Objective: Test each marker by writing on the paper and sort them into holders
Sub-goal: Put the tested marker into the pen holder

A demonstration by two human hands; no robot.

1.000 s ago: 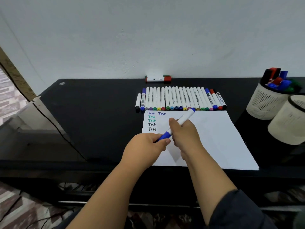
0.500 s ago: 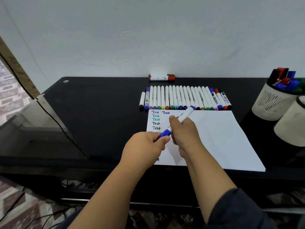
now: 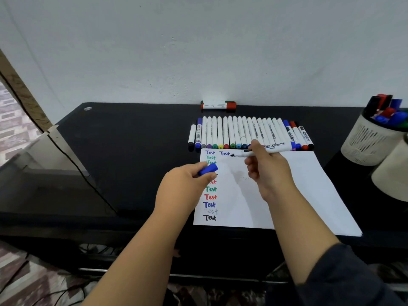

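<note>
The right hand [image 3: 268,171] is gripping the uncapped marker [image 3: 265,150]; the left hand [image 3: 185,186] is pinching its blue cap [image 3: 208,169]. The tip is hovering near the paper [image 3: 298,191] — a slip could be smudging the earlier words.

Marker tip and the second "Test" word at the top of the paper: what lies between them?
Only bare white paper. In the head view the uncapped marker, held by the right hand, has its tip just right of that word.

"Test" handwritten repeatedly on paper [image 3: 298,184], in purple, green, red, blue, black. Marker [image 3: 271,149] barrel print illegible.
</note>
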